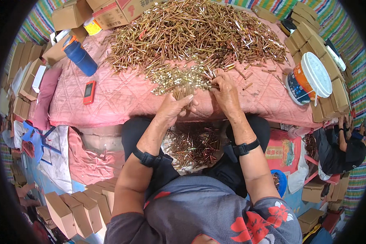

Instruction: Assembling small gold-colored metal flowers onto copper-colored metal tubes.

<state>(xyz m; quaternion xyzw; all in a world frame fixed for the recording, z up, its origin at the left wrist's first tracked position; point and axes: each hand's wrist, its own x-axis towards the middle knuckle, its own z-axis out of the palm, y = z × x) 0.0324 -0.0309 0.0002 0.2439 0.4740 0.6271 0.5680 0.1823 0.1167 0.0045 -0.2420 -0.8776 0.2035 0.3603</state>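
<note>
My left hand [178, 106] is closed around a small bundle of thin, pale golden tubes [184, 92], which stand up out of the fingers. At the edge of the heap, my right hand [225, 92] has its fingers pinched together; what they hold, if anything, is too small to make out. Small shiny silver-gold pieces [163, 79] lie scattered just beyond both hands. Behind these spreads a large heap of slim gold and copper-coloured tubes [179, 36] on a pink quilted cover [122, 97]. A few loose tubes [247, 86] lie right of my right hand.
A blue bottle [81, 59] and a red handheld device [90, 92] are on the left. On the right stands a white-lidded bucket [311, 79]. More tubes [195, 144] lie between my legs. Cardboard boxes [85, 207] line the sides. Another person [341, 148] sits far right.
</note>
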